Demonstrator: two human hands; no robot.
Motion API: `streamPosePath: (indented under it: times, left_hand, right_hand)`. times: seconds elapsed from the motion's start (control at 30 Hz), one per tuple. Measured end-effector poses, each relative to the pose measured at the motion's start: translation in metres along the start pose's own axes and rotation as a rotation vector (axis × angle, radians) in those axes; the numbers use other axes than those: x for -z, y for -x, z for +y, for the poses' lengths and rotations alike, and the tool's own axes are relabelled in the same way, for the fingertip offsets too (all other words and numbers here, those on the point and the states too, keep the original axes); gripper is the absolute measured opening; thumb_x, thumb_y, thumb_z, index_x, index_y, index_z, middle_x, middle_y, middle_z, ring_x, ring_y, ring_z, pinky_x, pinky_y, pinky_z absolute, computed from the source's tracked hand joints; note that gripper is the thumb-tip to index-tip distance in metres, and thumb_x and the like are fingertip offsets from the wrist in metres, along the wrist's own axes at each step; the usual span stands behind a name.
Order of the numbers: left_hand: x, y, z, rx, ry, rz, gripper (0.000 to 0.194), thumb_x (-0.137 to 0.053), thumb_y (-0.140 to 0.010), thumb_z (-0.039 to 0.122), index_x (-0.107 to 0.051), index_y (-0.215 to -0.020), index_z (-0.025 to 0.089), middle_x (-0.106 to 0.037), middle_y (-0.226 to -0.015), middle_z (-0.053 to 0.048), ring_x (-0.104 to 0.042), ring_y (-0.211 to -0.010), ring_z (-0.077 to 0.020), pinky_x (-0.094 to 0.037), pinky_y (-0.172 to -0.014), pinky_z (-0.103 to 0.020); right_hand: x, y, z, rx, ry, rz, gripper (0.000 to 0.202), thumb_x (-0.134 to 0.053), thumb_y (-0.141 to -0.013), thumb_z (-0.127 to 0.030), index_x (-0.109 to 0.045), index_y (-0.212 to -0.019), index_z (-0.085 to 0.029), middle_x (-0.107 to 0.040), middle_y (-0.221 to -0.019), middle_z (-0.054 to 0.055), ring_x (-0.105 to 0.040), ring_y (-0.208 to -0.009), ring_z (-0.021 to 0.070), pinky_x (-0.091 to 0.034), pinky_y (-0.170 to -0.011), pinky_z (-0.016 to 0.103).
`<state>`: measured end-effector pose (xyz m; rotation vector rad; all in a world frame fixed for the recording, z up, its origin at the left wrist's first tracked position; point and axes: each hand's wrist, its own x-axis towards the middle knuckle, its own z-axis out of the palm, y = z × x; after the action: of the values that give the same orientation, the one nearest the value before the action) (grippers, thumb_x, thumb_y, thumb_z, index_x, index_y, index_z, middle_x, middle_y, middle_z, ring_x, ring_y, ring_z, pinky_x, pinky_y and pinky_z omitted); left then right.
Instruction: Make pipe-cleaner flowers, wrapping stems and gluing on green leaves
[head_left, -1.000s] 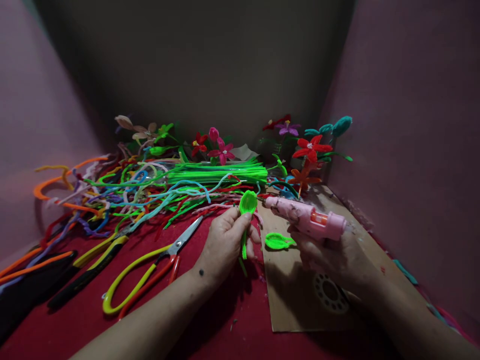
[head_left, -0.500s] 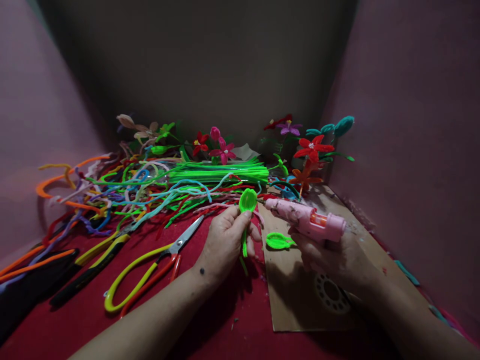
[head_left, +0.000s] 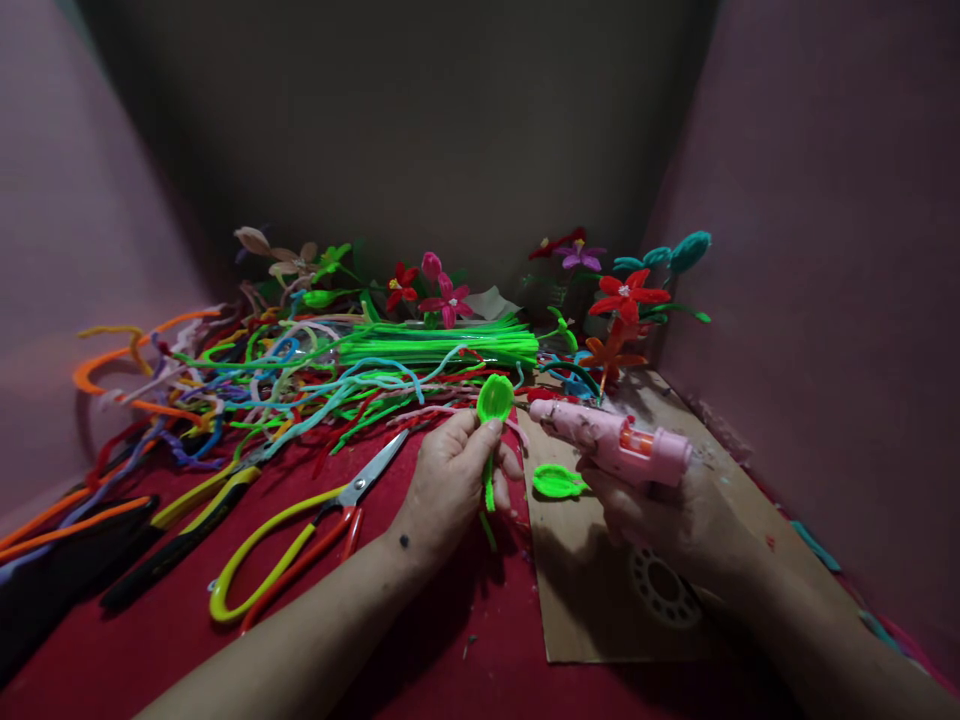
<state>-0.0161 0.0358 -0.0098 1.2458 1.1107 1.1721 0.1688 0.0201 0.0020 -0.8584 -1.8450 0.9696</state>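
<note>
No legible words or numbers, white ring mark (head_left: 670, 614) with dark round spots, on brown board (head_left: 574, 610)

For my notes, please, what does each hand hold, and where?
Left hand: green leaf shape, at its base; right hand: pink glue gun, below its barrel.

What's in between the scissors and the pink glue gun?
In the head view, the left hand lies between the scissors and the pink glue gun, holding a green fuzzy piece.
</note>
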Motion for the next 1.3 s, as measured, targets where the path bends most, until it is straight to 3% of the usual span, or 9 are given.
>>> streamPosePath:
  times: [0.1, 0.27, 0.5, 0.7, 0.8, 0.9, 1.03, 1.2, 1.3]
  left_hand:
    - [0.0006, -0.0003, -0.0015, -0.013, 0.003, -0.002, 0.023, -0.048, -0.085, 0.037, -0.054, -0.091, 0.016, -0.064, -0.059, 0.000, -0.050, -0.036, -0.0078, -0.035, -0.037, -0.018]
    - [0.0013, -0.0011, -0.0021, -0.035, 0.008, -0.026, 0.021, -0.046, -0.086, 0.035, -0.054, -0.088, 0.015, -0.064, -0.062, 0.000, -0.051, -0.037, -0.0070, -0.037, -0.039, -0.018]
    - [0.0016, -0.0008, -0.0019, -0.049, 0.004, -0.022, 0.021, -0.047, -0.087, 0.035, -0.053, -0.083, 0.016, -0.063, -0.063, 0.000, -0.052, -0.039, -0.0067, -0.037, -0.040, -0.018]
    - [0.0018, -0.0025, -0.0038, -0.059, 0.003, -0.029, 0.023, -0.045, -0.088, 0.037, -0.051, -0.079, 0.016, -0.062, -0.063, 0.001, -0.053, -0.039, -0.0073, -0.037, -0.040, -0.018]
    - [0.0010, -0.0021, -0.0034, -0.050, 0.003, -0.019, 0.022, -0.045, -0.088, 0.037, -0.051, -0.082, 0.016, -0.062, -0.062, 0.001, -0.053, -0.040, -0.0076, -0.037, -0.040, -0.018]
    - [0.0001, -0.0012, -0.0031, -0.043, 0.009, -0.014, 0.021, -0.046, -0.087, 0.037, -0.049, -0.083, 0.016, -0.062, -0.063, 0.001, -0.054, -0.040, -0.0079, -0.038, -0.041, -0.018]
    - [-0.0004, -0.0011, -0.0031, -0.024, 0.039, -0.032, 0.020, -0.046, -0.087, 0.037, -0.046, -0.083, 0.017, -0.061, -0.063, 0.002, -0.055, -0.040, -0.0086, -0.037, -0.039, -0.018]
    - [-0.0002, -0.0012, -0.0015, -0.032, 0.000, -0.017, 0.021, -0.045, -0.088, 0.037, -0.047, -0.082, 0.017, -0.062, -0.064, 0.001, -0.055, -0.040, -0.0081, -0.037, -0.040, -0.018]
    - [0.0000, -0.0008, -0.0010, -0.029, -0.005, -0.021, 0.021, -0.043, -0.088, 0.036, -0.048, -0.083, 0.017, -0.063, -0.063, 0.001, -0.055, -0.040, -0.0084, -0.037, -0.041, -0.019]
  right_hand:
    - [-0.0002, 0.0001, -0.0046, -0.068, -0.004, -0.013, 0.046, -0.050, -0.086, -0.014, -0.049, -0.131, -0.026, -0.052, -0.134, 0.004, -0.054, -0.116, 0.0244, -0.056, -0.079, 0.029]
    - [-0.0009, -0.0005, -0.0073, -0.048, -0.006, -0.035, 0.046, -0.049, -0.086, -0.011, -0.051, -0.129, -0.026, -0.052, -0.133, 0.002, -0.051, -0.119, 0.0237, -0.052, -0.090, 0.031]
    - [-0.0007, 0.0010, -0.0016, -0.036, 0.016, -0.040, 0.045, -0.049, -0.087, -0.017, -0.048, -0.132, -0.025, -0.049, -0.136, 0.005, -0.054, -0.116, 0.0258, -0.053, -0.089, 0.036]
    - [-0.0004, -0.0008, 0.0017, 0.072, -0.018, -0.059, 0.045, -0.049, -0.087, -0.015, -0.050, -0.131, -0.025, -0.047, -0.137, 0.003, -0.042, -0.127, 0.0234, -0.035, -0.107, 0.039]
    - [0.0001, -0.0017, 0.0001, 0.088, -0.022, -0.085, 0.046, -0.048, -0.087, -0.013, -0.049, -0.131, -0.025, -0.048, -0.137, 0.003, -0.042, -0.128, 0.0222, -0.035, -0.108, 0.037]
    - [0.0002, -0.0017, -0.0020, 0.052, -0.003, -0.065, 0.046, -0.050, -0.086, -0.014, -0.051, -0.130, -0.026, -0.053, -0.132, 0.003, -0.050, -0.121, 0.0246, -0.047, -0.098, 0.036]
    - [-0.0004, -0.0003, -0.0004, -0.038, -0.031, -0.024, 0.046, -0.049, -0.086, -0.015, -0.049, -0.131, -0.027, -0.055, -0.130, 0.004, -0.061, -0.106, 0.0253, -0.060, -0.068, 0.028]
    - [-0.0013, -0.0016, -0.0035, 0.018, -0.042, -0.048, 0.047, -0.048, -0.086, -0.009, -0.050, -0.130, -0.025, -0.052, -0.134, 0.002, -0.049, -0.121, 0.0219, -0.048, -0.097, 0.031]
    - [-0.0012, -0.0029, -0.0060, 0.041, -0.008, -0.061, 0.046, -0.048, -0.086, -0.009, -0.051, -0.129, -0.024, -0.051, -0.134, 0.002, -0.048, -0.123, 0.0204, -0.041, -0.103, 0.032]
